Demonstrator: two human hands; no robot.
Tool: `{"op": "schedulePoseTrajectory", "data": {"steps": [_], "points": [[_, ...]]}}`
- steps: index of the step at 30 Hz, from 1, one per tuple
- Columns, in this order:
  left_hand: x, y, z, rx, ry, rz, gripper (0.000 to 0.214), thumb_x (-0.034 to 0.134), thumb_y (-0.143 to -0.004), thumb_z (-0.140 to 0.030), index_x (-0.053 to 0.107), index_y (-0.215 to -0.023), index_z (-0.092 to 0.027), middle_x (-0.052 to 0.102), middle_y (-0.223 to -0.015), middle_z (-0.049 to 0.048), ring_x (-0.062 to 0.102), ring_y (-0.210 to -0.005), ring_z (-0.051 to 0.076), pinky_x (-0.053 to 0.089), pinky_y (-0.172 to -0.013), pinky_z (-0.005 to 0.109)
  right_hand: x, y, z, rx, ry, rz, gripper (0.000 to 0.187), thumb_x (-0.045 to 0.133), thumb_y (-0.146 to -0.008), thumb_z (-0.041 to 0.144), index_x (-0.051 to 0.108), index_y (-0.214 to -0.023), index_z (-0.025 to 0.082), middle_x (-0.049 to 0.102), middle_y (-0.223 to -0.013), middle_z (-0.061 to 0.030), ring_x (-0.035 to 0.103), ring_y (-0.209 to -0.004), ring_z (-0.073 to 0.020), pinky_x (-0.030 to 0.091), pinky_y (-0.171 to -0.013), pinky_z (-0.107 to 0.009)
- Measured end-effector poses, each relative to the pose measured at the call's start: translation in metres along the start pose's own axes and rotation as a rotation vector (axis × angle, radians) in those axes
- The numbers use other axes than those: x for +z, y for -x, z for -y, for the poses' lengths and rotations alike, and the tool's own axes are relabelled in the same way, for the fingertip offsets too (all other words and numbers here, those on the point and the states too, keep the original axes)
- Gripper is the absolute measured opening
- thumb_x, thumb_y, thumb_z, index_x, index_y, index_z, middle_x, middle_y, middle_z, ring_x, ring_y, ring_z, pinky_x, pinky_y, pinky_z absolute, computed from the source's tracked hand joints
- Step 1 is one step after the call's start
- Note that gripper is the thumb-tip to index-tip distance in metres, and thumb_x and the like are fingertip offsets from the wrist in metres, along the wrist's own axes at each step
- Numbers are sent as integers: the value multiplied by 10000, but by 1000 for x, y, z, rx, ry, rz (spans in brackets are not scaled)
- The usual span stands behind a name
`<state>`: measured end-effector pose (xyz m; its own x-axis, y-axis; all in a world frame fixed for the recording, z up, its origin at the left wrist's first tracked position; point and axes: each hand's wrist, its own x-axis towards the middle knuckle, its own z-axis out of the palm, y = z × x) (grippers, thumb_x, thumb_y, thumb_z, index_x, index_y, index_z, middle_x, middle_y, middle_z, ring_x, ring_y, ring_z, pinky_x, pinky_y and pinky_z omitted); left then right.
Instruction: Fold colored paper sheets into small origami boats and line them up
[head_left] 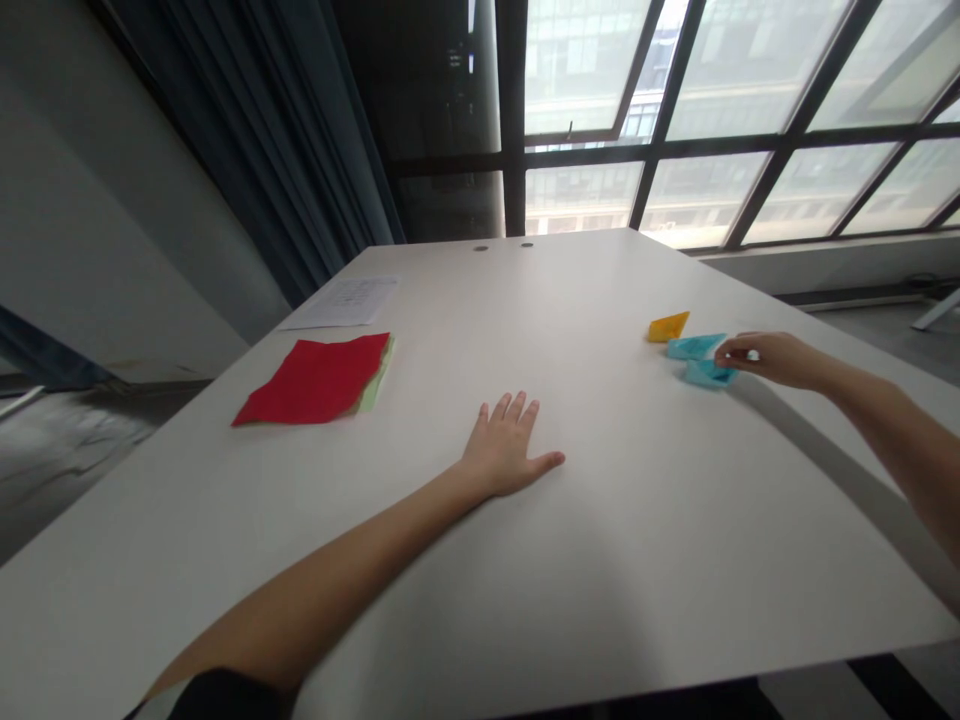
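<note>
My left hand (504,450) lies flat on the white table (480,580), fingers spread and nothing in it. Out at the right, my right hand (769,358) is closed in a pinch at a light blue folded paper piece (709,375). Another light blue folded part (694,346) sits right against it; whether the two are one piece I cannot tell. Just behind them stands a small yellow-orange folded paper piece (668,327). The fingertips partly cover the blue paper.
Left of my left hand lies a stack of coloured paper sheets (319,380), red on top with green beneath. A printed white sheet (345,302) rests behind it. Two small round dark spots mark the table's far edge. A dark curtain (277,130) and windows (585,200) stand beyond.
</note>
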<state>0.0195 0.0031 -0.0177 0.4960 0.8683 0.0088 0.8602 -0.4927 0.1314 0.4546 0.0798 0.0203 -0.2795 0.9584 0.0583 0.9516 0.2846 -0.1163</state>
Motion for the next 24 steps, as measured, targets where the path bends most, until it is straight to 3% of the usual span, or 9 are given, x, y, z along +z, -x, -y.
{"op": "schedulePoseTrajectory", "data": {"steps": [13,18,24], "points": [[2,0,1,11,26,-25,872,237,-742,-752,261,-1391,-171,228,-1466,145,172,-1345,332,167,-1047,556,-6,6,11,67,-45,-35,245,540,-779,406,645,-808,187,642,-790,-91,532,-676,-170,376,-667,-301],[2,0,0,8,24,-19,877,235,-741,-753,264,-1390,-165,227,-1465,150,175,-1343,335,167,-1045,559,-16,8,16,125,-44,-43,271,538,-788,393,648,-903,173,661,-821,-103,557,-720,-177,372,-691,-308],[3,1,0,9,24,-25,885,224,-741,-756,259,-1392,-157,223,-1466,153,174,-1344,333,163,-1045,564,-31,-6,49,77,0,-126,282,504,-814,356,646,-959,160,658,-814,-84,555,-692,-163,389,-676,-300]]}}
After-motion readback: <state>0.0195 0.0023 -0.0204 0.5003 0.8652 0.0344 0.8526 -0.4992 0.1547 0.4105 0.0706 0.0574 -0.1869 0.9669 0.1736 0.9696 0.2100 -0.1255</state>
